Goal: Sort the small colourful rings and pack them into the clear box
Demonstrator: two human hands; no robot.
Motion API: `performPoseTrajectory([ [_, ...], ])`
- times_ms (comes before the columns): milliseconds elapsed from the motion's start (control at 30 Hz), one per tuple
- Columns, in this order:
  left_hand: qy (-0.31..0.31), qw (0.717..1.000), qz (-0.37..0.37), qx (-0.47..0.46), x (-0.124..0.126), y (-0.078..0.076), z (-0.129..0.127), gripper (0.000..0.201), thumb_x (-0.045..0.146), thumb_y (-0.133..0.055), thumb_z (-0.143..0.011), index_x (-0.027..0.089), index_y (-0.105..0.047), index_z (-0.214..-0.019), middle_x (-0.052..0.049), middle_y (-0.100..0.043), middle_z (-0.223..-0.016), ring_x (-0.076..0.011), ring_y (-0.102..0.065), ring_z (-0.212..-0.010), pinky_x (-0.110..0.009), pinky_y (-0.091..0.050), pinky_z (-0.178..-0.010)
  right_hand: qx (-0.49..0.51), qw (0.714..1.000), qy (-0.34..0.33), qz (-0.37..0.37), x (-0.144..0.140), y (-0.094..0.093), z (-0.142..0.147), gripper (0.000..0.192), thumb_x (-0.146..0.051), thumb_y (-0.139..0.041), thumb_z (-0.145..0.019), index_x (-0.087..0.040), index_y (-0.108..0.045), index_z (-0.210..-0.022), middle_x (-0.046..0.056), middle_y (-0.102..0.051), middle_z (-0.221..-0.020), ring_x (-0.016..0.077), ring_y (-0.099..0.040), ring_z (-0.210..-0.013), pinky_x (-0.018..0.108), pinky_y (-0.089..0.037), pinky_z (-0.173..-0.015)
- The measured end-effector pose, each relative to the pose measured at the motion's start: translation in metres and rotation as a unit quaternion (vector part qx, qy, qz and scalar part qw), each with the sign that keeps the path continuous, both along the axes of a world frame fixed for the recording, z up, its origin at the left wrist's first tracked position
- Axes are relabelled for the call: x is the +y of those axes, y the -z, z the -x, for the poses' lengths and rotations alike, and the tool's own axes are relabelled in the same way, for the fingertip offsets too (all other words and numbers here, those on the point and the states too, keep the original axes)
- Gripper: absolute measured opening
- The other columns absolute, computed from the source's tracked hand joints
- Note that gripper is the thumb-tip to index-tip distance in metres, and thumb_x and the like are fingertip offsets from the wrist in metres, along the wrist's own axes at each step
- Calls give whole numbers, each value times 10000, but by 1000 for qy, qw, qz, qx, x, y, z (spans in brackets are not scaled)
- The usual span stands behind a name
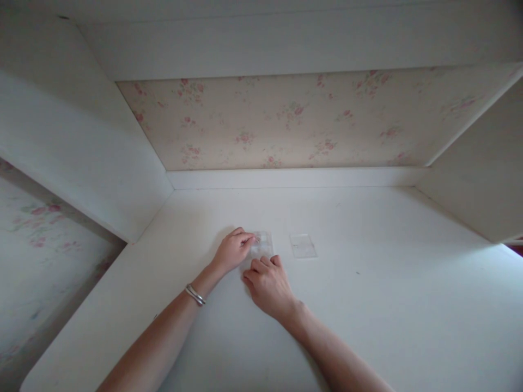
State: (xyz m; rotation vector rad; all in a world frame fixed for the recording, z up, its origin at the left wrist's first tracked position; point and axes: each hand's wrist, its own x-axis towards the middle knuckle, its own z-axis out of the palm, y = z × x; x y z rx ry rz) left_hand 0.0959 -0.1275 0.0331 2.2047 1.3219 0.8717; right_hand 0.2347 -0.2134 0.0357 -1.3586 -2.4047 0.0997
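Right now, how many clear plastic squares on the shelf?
2. One clear square lies under the fingertips of the left hand and right hand. The other clear square lies apart, just right of it, untouched. None look hidden.

I look into a white alcove. Its flat shelf (368, 283) fills the lower half of my view, from 3 to 9 o'clock. At 12 o'clock stands the back wall (286, 120), papered cream with small pink roses, above a plain white ledge (294, 178). A white top board (286, 43) spans the upper edge. White side panels close the alcove, one at 10 o'clock (73, 141), one at 3 o'clock (482, 169). At 8 o'clock, outside the alcove, I see more rose wallpaper (41, 245). Pale light falls on the shelf at 3 o'clock.
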Motion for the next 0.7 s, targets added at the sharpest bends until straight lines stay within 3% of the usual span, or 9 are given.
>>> performPoseTrajectory([
  [200, -48, 997, 19, -60, -24, -5, 18, 263, 332, -454, -892, 176, -664, -868, -31, -597, -805, -129, -538, -714, -227, -426, -635, -10, 1000, 1, 7, -1, -2, 0, 238, -254, -480, -901, -206, -638, -729, 46, -594, -764, 172, -477, -786, 337, -240, -700],
  [367, -40, 997, 48, -53, -45, 3, 37, 273, 361, -455, -894, 184, -663, -894, -37, -605, -840, -137, -547, -739, -229, -438, -642, -32, 999, -5, 26, -2, -4, 3, 226, -235, -454, -916, -203, -629, -776, 43, -591, -802, 170, -473, -801, 333, -231, -709],
  [567, -31, 998, 50, -35, -48, 9, 44, 252, 343, -450, -900, 203, -659, -915, -31, -605, -861, -132, -552, -748, -227, -444, -657, -37, 998, 20, 38, -3, -6, 6, 178, -230, -460, -917, -226, -626, -852, 32, -590, -824, 174, -471, -805, 336, -213, -708],
  [700, -30, 998, 44, -21, -47, 10, 42, 247, 325, -445, -901, 205, -660, -894, -31, -607, -845, -133, -550, -736, -229, -440, -652, -33, 999, 20, 36, -2, -4, 6, 167, -204, -496, -896, -217, -620, -785, 22, -586, -796, 169, -465, -795, 344, -207, -706],
])
